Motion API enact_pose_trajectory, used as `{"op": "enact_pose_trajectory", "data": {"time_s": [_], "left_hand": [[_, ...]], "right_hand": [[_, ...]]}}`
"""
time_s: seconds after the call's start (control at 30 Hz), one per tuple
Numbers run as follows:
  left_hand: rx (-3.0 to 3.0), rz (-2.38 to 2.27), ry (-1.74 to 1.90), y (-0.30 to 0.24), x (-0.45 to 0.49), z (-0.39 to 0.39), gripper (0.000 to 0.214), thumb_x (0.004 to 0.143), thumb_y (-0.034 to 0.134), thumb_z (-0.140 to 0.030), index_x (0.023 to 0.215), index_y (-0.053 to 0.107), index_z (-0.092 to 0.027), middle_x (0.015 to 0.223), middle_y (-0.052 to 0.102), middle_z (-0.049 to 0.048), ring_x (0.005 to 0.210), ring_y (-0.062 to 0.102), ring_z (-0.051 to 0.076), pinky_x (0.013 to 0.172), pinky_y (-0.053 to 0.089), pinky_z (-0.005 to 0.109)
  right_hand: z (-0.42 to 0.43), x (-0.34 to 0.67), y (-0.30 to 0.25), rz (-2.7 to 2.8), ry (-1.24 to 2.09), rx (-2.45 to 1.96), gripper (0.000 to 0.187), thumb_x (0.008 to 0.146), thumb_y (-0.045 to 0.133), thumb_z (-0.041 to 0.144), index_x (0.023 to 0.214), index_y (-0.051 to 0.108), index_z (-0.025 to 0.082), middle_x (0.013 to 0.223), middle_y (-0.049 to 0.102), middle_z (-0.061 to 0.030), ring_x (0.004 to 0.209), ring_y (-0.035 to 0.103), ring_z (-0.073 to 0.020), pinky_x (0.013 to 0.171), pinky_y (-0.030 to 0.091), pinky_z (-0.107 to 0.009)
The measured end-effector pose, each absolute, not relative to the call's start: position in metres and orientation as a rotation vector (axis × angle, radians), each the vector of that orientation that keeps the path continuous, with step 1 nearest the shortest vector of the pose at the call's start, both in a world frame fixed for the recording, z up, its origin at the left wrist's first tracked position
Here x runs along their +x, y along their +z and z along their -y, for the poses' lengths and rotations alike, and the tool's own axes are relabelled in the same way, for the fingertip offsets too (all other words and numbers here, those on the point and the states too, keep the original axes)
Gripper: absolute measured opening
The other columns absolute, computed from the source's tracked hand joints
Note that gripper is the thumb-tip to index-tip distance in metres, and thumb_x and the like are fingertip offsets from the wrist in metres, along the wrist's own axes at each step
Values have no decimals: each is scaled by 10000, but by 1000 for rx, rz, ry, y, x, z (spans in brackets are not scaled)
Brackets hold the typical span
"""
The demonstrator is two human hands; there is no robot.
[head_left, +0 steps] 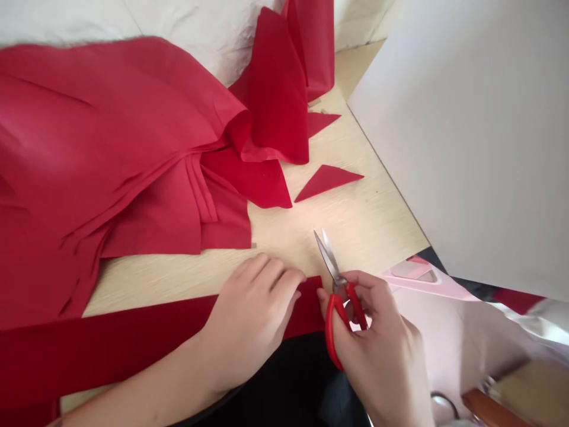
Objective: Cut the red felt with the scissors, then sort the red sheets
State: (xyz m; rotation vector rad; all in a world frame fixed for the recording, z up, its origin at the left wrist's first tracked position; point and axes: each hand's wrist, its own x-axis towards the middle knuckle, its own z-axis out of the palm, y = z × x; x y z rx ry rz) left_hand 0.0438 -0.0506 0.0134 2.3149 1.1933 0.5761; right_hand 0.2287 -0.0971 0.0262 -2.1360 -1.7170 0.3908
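The right hand [377, 332] holds scissors [340, 283], blades parted; the left hand [251, 311] curls over the strip [111, 344] beneath it, grip unclear. Scraps [329, 182] beyond them look already cut; the strip probably still needs trimming.

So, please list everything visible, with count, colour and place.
Metal scissors: one, silver and red, lower centre
Long flat strip: one, dark red, across lower left
Heap of smooth sheets: one, red, upper left
Small flat triangular pieces: two, red, right of heap
Wooden tabletop: one, pale, centre
Rough wall: one, white, behind tabletop
Large flat panel: one, pale grey, right
Flat piece with opening: one, pink, right of tabletop
Blurred items: several, mixed colours, lower right
Clothing: one, black, bottom centre
Left hand: one, bare, over strip
Right hand: one, bare, holding scissors
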Motion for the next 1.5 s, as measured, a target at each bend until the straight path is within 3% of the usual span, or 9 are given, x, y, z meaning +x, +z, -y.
{"op": "enact_pose_trajectory", "data": {"time_s": [0.2,0.37,0.47,0.6,0.77,0.87,0.97,1.17,1.5], "left_hand": [[2346,-1184,618,6,45,65,249,956,574,-30,1134,665,-178,935,618,12,843,495,174,759,428,336],[2368,-1151,556,10,40,62,244,984,568,-79,1164,695,-184,948,618,28,852,509,177,721,454,325],[2176,-1146,512,16,35,55,211,1050,549,-194,1225,665,-168,1101,673,23,995,575,167,832,510,335],[1820,-1209,471,29,25,37,293,1082,522,-340,1288,678,-202,1238,694,6,1147,607,151,973,505,333],[1679,-1233,598,51,2,16,198,1065,560,-312,986,717,-222,887,691,-70,754,598,49,684,461,207],[1892,-1295,699,65,-12,13,164,1032,577,-198,895,663,-175,790,650,-76,683,551,25,651,416,169],[1939,-1385,722,69,-22,14,156,1016,566,-180,893,658,-155,773,640,-56,659,541,26,626,408,151],[1458,-1402,754,50,-28,5,172,1040,549,-296,1032,673,-177,796,643,-49,621,507,41,552,404,145],[1493,-1357,791,41,-16,-21,199,1047,539,-320,1024,680,-181,860,715,-41,648,570,61,586,437,204]], "right_hand": [[122,228,8,1300,822,-2007,273,951,713,369,1126,558,228,847,732,9,692,707,-123,522,514,-162],[125,223,14,1265,803,-1942,262,932,745,313,1111,578,217,853,719,-12,669,676,-113,538,519,-166],[116,224,22,1409,697,-1894,238,938,738,269,1125,597,235,879,716,-1,723,681,-110,609,550,-186],[82,235,22,1722,684,-1553,422,851,737,94,1216,608,261,975,711,-1,789,691,-117,719,593,-234],[26,231,26,1720,1019,-1188,369,896,743,126,1185,562,267,872,646,20,755,649,-126,677,564,-269],[5,214,32,1726,1165,-1040,345,924,720,125,1178,534,266,873,643,32,725,632,-99,654,548,-234],[-8,193,33,1651,1290,-957,296,941,694,115,1142,521,245,846,647,38,715,632,-76,645,542,-188],[-25,169,26,1585,1329,-987,288,876,706,102,1080,533,211,819,649,34,648,598,-54,573,505,-141],[-38,172,26,1490,1253,-1139,371,826,757,152,1113,528,207,827,663,19,701,632,-95,564,519,-173]]}}
